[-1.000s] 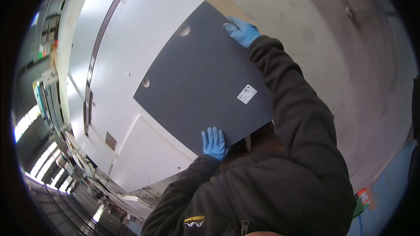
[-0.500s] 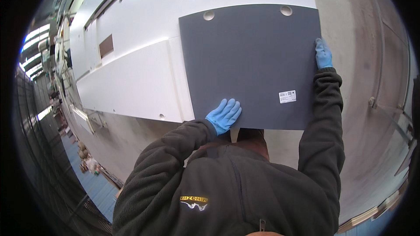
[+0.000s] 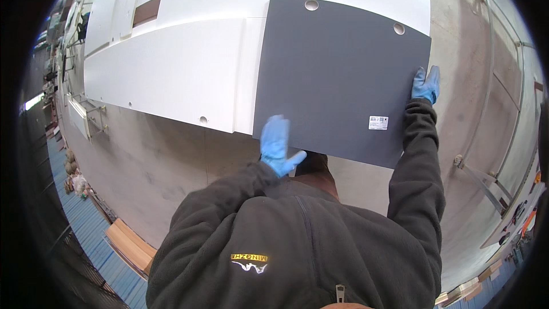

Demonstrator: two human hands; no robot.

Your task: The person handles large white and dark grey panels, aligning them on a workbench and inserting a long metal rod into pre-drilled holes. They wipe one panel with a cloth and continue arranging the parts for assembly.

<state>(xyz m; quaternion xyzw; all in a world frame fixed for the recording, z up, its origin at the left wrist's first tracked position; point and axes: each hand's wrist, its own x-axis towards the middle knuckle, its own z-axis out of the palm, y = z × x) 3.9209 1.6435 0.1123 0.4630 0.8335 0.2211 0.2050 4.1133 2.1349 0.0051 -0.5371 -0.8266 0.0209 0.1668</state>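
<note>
A dark grey panel (image 3: 343, 80) with a curved far edge, two round pale recesses and a white label (image 3: 378, 123) lies on top of white panels (image 3: 166, 68). At its near left corner is my left hand (image 3: 277, 147), in a blue glove, open with the fingers stretched forward and the thumb apart; it is slightly blurred, and I cannot tell whether it touches the edge. My right hand (image 3: 426, 86), gloved alike, holds the grey panel's right edge, its thumb side over the top face and the other fingers along the outside.
The white panels reach far to the left, with a rectangular cutout (image 3: 147, 11) and small round holes. Metal tube frames (image 3: 489, 186) stand on the concrete floor at right. Wooden boards (image 3: 130, 244) lie at the lower left. A small rack (image 3: 86, 117) stands at left.
The grey panel has turned clockwise in view, its right side now nearer to me. My left hand has lifted off its flat place on the panel's face and shifted left, fingers pointing forward.
</note>
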